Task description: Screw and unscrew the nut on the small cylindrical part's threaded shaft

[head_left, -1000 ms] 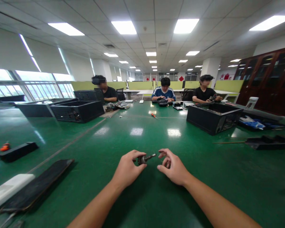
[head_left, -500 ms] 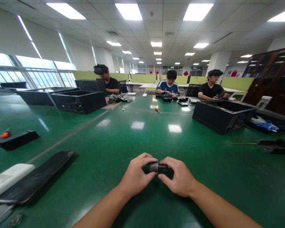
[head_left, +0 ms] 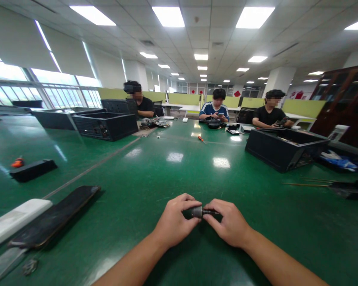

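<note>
My left hand (head_left: 176, 219) is closed around a dark cylinder with a grey metallic end (head_left: 197, 211), which looks like part of a small flashlight. From the other side, my right hand (head_left: 232, 223) pinches a thinner, dark ribbed piece (head_left: 208, 212) between thumb and fingers. The two pieces lie in line and meet, or nearly so, between my hands; I cannot tell whether they are joined. Both hands are low over the green table (head_left: 155, 174), and my fingers hide much of the two pieces.
On the left lie a dark phone-like slab (head_left: 58, 216), a white power strip (head_left: 18, 222) and a black block (head_left: 34, 170). Black computer cases stand at left (head_left: 107, 125) and right (head_left: 282, 151). An orange screwdriver (head_left: 201, 139) lies ahead. Several people sit across the table.
The right-hand piece now shows a thin ribbed section where a thicker dark cylinder showed before. Both hands appear slightly further right, as the view has shifted. The person in blue holds a phone-like object higher.
</note>
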`<state>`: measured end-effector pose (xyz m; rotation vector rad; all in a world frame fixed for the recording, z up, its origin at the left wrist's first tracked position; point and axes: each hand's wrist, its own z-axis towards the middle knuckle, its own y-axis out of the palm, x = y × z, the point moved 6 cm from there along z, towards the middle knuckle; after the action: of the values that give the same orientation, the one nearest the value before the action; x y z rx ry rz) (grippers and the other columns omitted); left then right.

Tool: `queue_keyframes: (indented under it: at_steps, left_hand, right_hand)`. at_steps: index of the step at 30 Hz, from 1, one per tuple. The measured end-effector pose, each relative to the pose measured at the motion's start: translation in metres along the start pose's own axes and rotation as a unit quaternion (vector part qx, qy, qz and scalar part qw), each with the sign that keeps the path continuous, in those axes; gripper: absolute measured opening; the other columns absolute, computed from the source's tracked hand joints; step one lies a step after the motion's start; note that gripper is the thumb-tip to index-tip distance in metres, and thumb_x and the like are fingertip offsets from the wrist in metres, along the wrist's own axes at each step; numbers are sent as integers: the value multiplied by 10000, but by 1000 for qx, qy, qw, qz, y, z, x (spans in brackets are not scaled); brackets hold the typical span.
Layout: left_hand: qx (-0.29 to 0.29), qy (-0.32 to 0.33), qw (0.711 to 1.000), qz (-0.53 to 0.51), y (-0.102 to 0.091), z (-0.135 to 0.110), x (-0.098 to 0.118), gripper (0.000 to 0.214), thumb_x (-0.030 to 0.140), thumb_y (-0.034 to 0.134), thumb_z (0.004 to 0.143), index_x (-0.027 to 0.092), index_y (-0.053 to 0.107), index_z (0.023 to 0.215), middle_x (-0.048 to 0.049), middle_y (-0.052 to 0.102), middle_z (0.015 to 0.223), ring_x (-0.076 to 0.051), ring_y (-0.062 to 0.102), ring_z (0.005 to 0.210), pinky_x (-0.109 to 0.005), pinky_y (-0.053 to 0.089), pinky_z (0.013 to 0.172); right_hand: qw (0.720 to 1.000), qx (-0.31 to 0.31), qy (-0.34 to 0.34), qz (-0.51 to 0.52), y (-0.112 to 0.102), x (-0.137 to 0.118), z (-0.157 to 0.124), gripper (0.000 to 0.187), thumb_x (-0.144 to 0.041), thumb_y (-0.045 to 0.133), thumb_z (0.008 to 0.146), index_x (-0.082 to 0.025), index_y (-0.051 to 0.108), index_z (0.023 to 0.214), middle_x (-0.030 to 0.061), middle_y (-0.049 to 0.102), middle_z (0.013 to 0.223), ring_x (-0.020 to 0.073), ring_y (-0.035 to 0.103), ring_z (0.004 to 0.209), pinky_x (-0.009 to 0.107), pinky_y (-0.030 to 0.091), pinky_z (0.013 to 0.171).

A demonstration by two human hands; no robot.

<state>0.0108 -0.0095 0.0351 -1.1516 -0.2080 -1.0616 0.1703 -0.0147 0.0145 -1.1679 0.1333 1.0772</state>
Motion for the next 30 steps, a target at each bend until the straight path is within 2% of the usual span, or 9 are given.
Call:
queue_keyframes:
  at_steps: [19,30]
  left_hand:
    - [4,-1,1000,10,-2,0,0,326,104,771,679,269,767,960,-24,713,943,-187,675,874,-309,537,805]
    - [13,-3,1000,18,-6,2,0,332,101,784,663,271,769,948,-20,715,931,-189,677,864,-309,542,797]
  right_hand:
    - [1000,13,-1,-4,-2,0,-1,50,-238,638,863,-221,659,906,32,690,838,198,635,765,306,465,722]
    - [999,31,0,-6,-3,5,-2,101,-184,650,820,-219,646,914,34,690,855,204,638,786,309,470,727]
